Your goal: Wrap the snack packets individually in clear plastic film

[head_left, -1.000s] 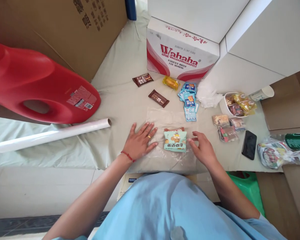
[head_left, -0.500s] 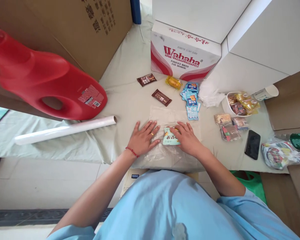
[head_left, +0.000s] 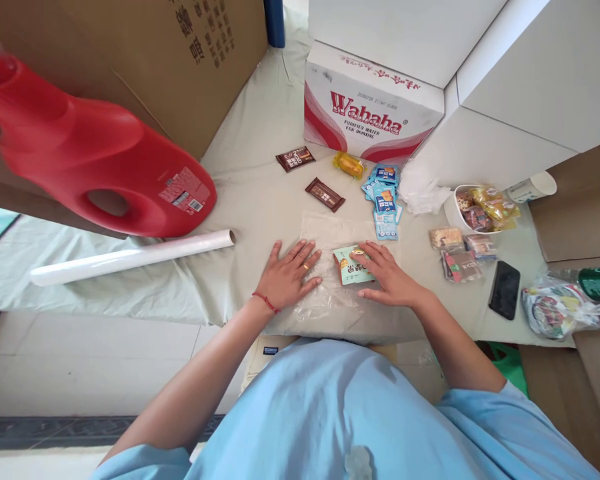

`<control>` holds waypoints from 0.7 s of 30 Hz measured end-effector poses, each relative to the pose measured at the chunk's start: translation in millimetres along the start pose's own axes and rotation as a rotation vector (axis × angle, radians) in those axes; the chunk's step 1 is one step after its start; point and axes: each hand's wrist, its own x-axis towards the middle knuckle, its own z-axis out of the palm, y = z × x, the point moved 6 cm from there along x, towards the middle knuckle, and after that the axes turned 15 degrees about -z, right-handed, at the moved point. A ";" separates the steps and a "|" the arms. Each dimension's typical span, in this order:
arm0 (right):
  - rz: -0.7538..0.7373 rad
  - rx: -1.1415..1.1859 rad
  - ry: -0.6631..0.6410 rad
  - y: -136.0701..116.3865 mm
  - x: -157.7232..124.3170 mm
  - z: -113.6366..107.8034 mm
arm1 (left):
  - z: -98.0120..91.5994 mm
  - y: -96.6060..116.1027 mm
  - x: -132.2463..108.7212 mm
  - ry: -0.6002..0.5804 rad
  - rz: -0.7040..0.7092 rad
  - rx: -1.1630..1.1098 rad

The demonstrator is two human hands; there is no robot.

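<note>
A pale green snack packet (head_left: 350,267) lies on a sheet of clear plastic wrap (head_left: 325,233) spread over the cloth-covered table. My right hand (head_left: 387,275) rests on the packet's right half with fingers stretched over it. My left hand (head_left: 287,273) lies flat on the wrap just left of the packet, fingers spread, a ring on one finger and a red cord at the wrist.
A roll of wrap (head_left: 130,257) lies left, beside a big red jug (head_left: 95,160). Behind are brown bars (head_left: 324,193), blue sachets (head_left: 383,200), a Wahaha box (head_left: 373,107). Right: a bowl of snacks (head_left: 453,212), loose packets (head_left: 460,263), a phone (head_left: 504,289), a bag (head_left: 555,310).
My right hand came in from the right and settled on the green packet, shifting it a little right and turning it. My left hand stayed flat on the wrap.
</note>
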 end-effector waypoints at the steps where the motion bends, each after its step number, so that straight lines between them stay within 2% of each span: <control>1: -0.012 0.021 0.015 2.0 3.0 -6.4 | -0.1 0.0 -0.1 0.002 -0.001 0.003; 3: -0.022 0.033 0.036 7.8 11.7 -17.7 | -0.2 -0.2 -0.3 0.006 -0.005 0.008; 5: -0.033 0.014 0.002 12.9 22.4 -21.8 | -0.5 -0.3 -0.3 0.010 -0.007 0.010; 8: -0.051 -0.040 -0.108 14.4 35.8 -14.7 | -0.7 -0.1 0.0 0.012 -0.006 0.010; 10: -0.048 -0.082 -0.138 10.9 40.0 -7.1 | -0.3 0.1 0.0 0.009 -0.007 0.015; 17: 0.093 -0.193 -0.059 -3.5 35.5 12.2 | 1.7 -0.1 -1.3 0.005 -0.010 0.023; 21: 0.096 -0.207 -0.066 -6.6 35.6 11.1 | 2.4 0.0 -1.1 -0.002 -0.018 0.023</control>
